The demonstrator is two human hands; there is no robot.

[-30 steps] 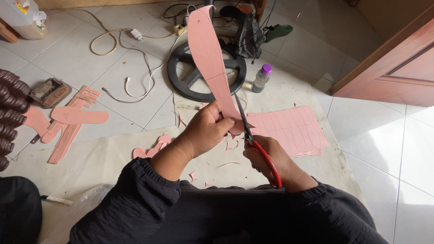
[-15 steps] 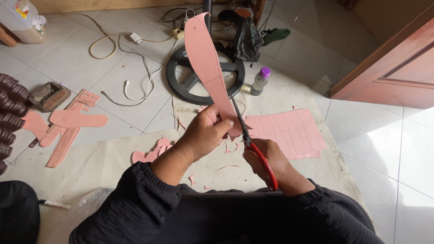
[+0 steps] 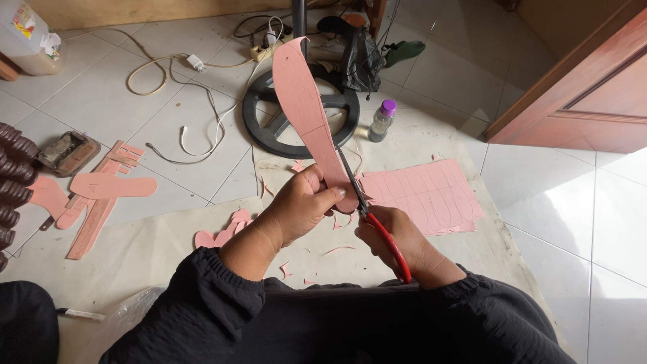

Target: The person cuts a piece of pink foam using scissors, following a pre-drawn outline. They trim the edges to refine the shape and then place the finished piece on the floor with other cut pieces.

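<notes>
Our left hand [image 3: 303, 209] is closed around the lower end of a long, curved pink sheet cutout [image 3: 306, 111], holding it upright over the pale paper sheet spread on the floor [image 3: 141, 253]. Our right hand [image 3: 394, 239] grips the red-handled scissors [image 3: 377, 226], fingers through the loops — the blades lie along the cutout's right edge, just beside our left thumb. To the right lies one flat pink sheet marked with drawn outlines [image 3: 424, 192]; small pink scraps litter the paper between. Beyond stand one small clear bottle with a purple cap [image 3: 382, 120] and one round black fan base [image 3: 300, 111]. Far left, a stack of pink cut pieces [image 3: 101, 195]; in the top-left corner, one translucent jug with a coloured label [image 3: 25, 34].
</notes>
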